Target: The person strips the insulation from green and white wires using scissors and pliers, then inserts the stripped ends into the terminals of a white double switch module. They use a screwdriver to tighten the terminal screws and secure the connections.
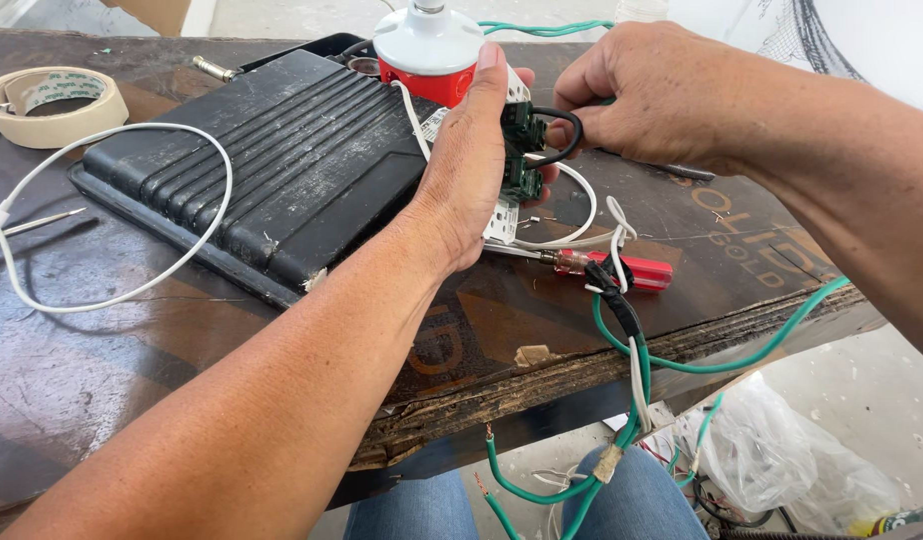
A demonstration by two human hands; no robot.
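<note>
Gripping a socket [523, 150] beside the black case [282, 150], left hand [472, 170] fingers clamped; right hand [647, 95] fingers are pinching a black wire [572, 135] into it.

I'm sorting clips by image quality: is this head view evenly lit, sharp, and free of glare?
Head view: bright, soft daylight with only faint shadows; the pale floor beyond the dark wooden board is washed out at the top right; the left hand, right hand and black looped wire are sharp; wide-angle stretch shows at the forearms near the edges.
</note>
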